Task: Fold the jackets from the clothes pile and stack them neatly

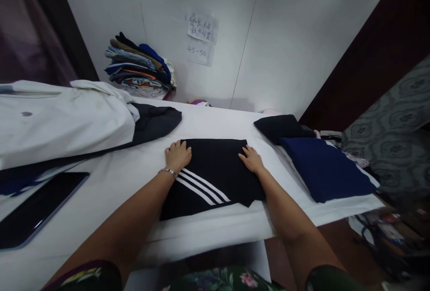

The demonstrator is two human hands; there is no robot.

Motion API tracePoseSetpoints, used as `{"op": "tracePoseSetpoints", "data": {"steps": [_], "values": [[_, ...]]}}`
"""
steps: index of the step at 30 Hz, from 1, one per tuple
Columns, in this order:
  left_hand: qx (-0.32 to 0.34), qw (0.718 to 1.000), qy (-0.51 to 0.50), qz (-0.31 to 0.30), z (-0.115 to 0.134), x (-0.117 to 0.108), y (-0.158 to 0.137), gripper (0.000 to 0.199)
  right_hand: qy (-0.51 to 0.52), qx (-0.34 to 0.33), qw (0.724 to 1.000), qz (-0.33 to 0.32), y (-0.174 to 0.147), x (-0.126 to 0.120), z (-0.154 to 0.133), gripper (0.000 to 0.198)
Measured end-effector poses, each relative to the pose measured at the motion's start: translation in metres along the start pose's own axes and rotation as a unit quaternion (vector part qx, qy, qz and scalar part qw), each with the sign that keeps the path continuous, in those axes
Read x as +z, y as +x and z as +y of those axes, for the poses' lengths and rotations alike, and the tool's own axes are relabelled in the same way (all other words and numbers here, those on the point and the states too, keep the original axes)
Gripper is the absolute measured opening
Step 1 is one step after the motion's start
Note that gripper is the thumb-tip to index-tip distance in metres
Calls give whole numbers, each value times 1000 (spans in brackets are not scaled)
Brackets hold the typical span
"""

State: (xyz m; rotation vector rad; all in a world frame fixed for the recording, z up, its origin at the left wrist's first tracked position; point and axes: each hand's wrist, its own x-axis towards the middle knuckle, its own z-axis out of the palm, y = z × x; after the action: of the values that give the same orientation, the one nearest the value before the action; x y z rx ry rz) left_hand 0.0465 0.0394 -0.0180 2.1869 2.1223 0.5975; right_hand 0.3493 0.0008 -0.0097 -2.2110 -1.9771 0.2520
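Observation:
A black garment with three white stripes (218,165) lies folded into a rough rectangle on the white-covered table (215,123) in front of me. Its stripes slant across the lower left part. My left hand (178,155) rests on its far left corner, fingers spread over the cloth, a bracelet at the wrist. On the far right corner lies my right hand (251,158), palm down with the fingers stretched out. Neither hand grips the cloth visibly.
White and dark clothes (67,120) are heaped at the left, near a phone (40,206). Folded navy garments (329,167) and a black one (278,127) lie at the right. A clothes stack (141,67) stands by the wall, which bears paper notes (202,28).

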Motion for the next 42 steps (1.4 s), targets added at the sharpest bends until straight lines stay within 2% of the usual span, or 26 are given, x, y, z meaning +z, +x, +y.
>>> {"op": "tracePoseSetpoints", "data": {"steps": [8,14,21,25,29,32,34,36,39,42], "values": [[-51,993,-104,-9,-10,-5,4,43,31,6,999,15,0,8,9,54],[-59,982,-174,-32,-25,-19,-10,43,75,-7,996,47,1,15,18,51],[-111,980,-148,-79,-25,-40,-26,56,106,-12,992,67,2,17,21,50],[-125,978,-127,-112,-25,-43,-26,60,131,-26,988,83,3,21,25,50],[-125,973,-136,-141,-29,-41,-23,59,231,-28,963,134,2,25,33,56],[-133,969,-148,-148,-29,-41,-22,58,315,12,932,181,-2,23,42,63],[-140,967,-155,-145,-26,-41,-23,57,335,53,922,188,-5,19,48,69],[-145,967,-160,-139,-23,-40,-24,57,325,88,924,181,-9,13,52,74],[-144,966,-167,-131,-20,-37,-26,53,272,115,943,155,-14,6,52,80],[-137,968,-170,-124,-20,-33,-27,51,221,82,963,134,-17,6,48,85]]}}
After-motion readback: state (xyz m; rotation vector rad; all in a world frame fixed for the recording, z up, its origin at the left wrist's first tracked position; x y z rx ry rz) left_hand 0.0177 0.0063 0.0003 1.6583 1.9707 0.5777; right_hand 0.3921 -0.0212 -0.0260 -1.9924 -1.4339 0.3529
